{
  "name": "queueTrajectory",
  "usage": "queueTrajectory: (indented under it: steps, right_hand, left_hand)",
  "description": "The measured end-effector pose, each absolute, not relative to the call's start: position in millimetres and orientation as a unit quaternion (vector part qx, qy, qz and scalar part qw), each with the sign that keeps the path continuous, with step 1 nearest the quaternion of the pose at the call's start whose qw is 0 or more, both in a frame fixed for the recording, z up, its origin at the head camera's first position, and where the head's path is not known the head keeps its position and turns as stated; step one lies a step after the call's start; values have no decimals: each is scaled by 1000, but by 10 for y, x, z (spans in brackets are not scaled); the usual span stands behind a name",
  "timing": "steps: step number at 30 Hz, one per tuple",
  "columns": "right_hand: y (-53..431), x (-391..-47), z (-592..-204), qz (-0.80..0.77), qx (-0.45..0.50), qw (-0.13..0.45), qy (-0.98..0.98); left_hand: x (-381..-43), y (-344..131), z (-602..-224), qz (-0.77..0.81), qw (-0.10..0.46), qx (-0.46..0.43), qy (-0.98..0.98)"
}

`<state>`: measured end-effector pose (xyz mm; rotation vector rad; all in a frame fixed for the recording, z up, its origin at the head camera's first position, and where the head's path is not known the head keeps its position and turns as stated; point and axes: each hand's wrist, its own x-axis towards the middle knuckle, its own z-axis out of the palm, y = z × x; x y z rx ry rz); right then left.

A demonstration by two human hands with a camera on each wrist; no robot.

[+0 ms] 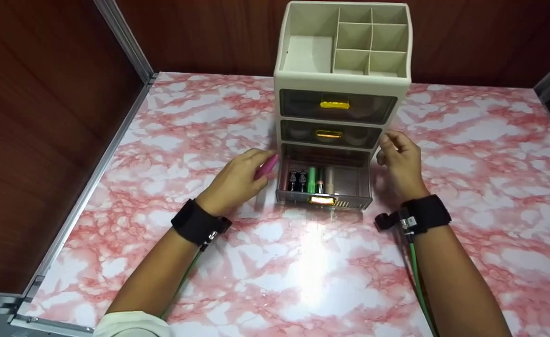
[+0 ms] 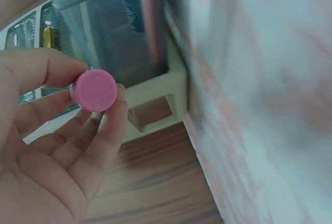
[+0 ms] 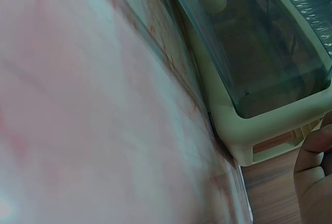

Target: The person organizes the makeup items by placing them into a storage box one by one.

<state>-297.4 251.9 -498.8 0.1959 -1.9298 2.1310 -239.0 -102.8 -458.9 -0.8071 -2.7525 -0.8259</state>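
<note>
My left hand (image 1: pixel 237 177) pinches a pink cylindrical tube (image 1: pixel 267 167) between thumb and fingers, left of the pulled-out bottom drawer (image 1: pixel 350 181). In the left wrist view, the round flat end of the pink tube (image 2: pixel 96 91) faces the camera. Inside the drawer stand two black-capped items (image 1: pixel 297 179), a green tube (image 1: pixel 312 180), a slim dark tube (image 1: pixel 321 180) and a beige tube (image 1: pixel 330 180). My right hand (image 1: pixel 402 161) is beside the right side of the cream organizer (image 1: pixel 345 80), fingers loosely curled, no object visible in it; whether it touches the side I cannot tell.
Two upper drawers with yellow handles, the top one (image 1: pixel 298 105) and the middle one (image 1: pixel 298 131), are closed. Divided compartments (image 1: pixel 353 36) form the organizer's top. Wooden panels (image 1: pixel 209 37) with metal edging border the pink-and-white marbled table (image 1: pixel 256 276).
</note>
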Motion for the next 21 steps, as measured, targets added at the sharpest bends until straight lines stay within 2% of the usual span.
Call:
queueTrajectory:
  steps: [7, 21]
  right_hand:
    - [2515, -2978, -5009, 731, 68, 132, -666]
    - [2516, -2978, -4985, 740, 72, 127, -656]
  left_hand:
    - [-2387, -899, -4469, -282, 51, -290, -913]
    - [-2465, -538, -4261, -300, 67, -333, -891]
